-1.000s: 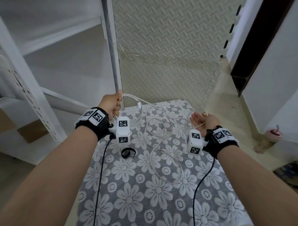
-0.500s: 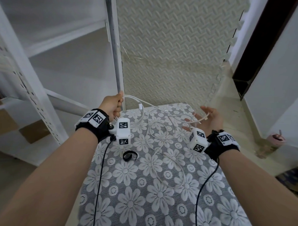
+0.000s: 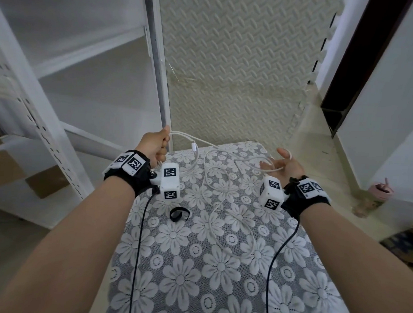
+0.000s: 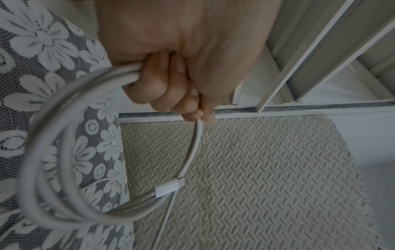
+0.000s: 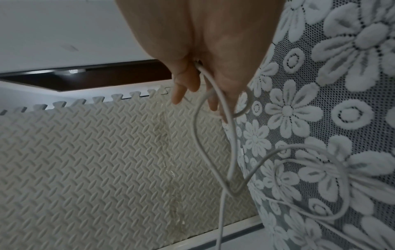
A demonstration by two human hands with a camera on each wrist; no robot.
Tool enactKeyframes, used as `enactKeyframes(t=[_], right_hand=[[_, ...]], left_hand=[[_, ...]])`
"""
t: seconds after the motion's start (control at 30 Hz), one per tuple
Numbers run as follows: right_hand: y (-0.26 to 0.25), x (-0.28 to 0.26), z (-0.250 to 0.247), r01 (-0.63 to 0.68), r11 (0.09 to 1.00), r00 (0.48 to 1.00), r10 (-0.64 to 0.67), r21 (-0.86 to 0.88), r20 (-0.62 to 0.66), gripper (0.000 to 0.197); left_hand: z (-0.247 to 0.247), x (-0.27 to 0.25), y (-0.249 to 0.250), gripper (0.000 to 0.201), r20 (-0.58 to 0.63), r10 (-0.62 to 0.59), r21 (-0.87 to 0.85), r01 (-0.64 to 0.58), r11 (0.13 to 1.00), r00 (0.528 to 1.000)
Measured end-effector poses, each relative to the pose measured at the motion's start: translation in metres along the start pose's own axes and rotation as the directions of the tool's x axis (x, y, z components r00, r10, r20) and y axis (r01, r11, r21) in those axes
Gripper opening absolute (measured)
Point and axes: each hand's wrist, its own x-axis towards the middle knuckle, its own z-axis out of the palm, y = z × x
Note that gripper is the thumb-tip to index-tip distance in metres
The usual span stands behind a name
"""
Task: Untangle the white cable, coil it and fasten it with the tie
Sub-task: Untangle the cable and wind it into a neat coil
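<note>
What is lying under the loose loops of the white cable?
Under the white cable only the flowered lace tablecloth shows. The black tie lies beside the loops, not beneath them. What the cloth covers cannot be seen.

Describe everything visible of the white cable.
The white cable is thin, smooth and round, with a white plug at one end. The left hand grips several finished loops. The rest trails in loose curves over the tablecloth to the right hand, draped across its open fingers. Not yet tied.

No readable text, label or number shows; the wrist cubes (image 3: 169, 183) bear only black-and-white marker patterns.
</note>
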Motion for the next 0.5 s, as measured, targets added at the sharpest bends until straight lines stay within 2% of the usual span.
enactKeyframes(t=[0.17,0.27,0.33,0.47,0.5], right_hand=[[-0.001,-0.005,-0.004,0.054,0.975,0.998,-0.042,-0.217,0.055,0.047],[0.0,0.006,-0.002,0.041,0.959,0.997,-0.021,-0.281,0.07,0.037],[0.0,0.007,-0.002,-0.015,0.976,0.997,0.031,-0.218,0.067,0.033],[-0.004,0.0,-0.001,-0.085,0.993,0.994,0.079,0.082,0.069,0.023],[-0.004,-0.004,0.0,-0.107,0.989,0.991,0.097,0.107,0.095,0.024]], left_hand=[[0.006,-0.001,0.0,0.04,0.022,-0.008,0.001,0.008,1.0,1.0],[0.007,-0.002,0.001,0.04,0.032,-0.005,-0.007,0.005,1.0,0.999],[0.007,-0.001,0.001,0.04,0.036,-0.002,-0.014,0.003,1.0,0.999],[0.007,-0.002,0.001,0.04,0.031,-0.007,-0.022,0.008,1.0,1.0],[0.006,-0.002,0.002,0.04,0.03,-0.009,-0.024,0.009,1.0,1.0]])
